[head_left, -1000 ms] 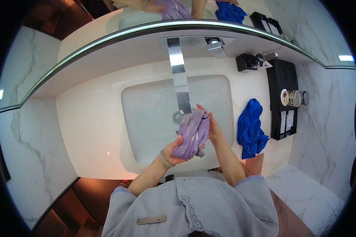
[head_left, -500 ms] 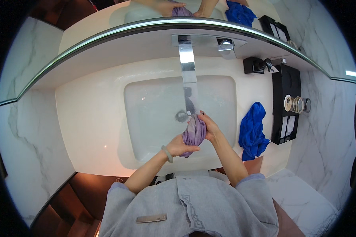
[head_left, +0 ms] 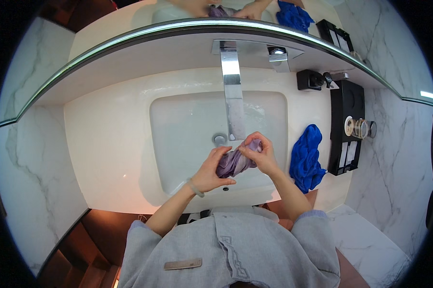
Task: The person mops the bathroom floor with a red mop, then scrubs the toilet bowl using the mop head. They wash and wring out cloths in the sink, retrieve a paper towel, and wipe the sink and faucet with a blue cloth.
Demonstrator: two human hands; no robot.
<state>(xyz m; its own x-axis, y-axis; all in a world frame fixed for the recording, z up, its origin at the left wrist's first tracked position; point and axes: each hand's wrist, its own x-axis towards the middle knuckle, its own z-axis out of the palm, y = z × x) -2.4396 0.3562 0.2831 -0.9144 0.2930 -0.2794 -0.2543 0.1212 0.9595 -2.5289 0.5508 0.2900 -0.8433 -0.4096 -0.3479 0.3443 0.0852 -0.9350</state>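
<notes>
A bunched, wet-looking purple cloth [head_left: 235, 164] is between my hands, over the near part of the white sink basin [head_left: 171, 168]. My right hand [head_left: 263, 153] grips its upper right end, thumb and fingers pinched into the folds. Around the lower left end, my left hand [head_left: 209, 172] is loosely cupped, thumb and fingers spread to either side and the cloth against the palm. Just above the cloth is the end of the flat chrome faucet spout [head_left: 233, 115]. The round drain [head_left: 219, 139] lies left of the spout's tip.
A crumpled blue cloth [head_left: 307, 161] lies on the counter right of the basin. Beyond it are a black tray [head_left: 340, 103] with glasses [head_left: 360, 128] and a black pump dispenser [head_left: 310, 80]. A lit mirror edge [head_left: 226, 22] curves across the far side.
The purple cloth has turned from upright to slanting and is more crumpled. My left hand's grip has loosened and spread. The cloth has come away from the spout's tip, where water-like shimmer showed before.
</notes>
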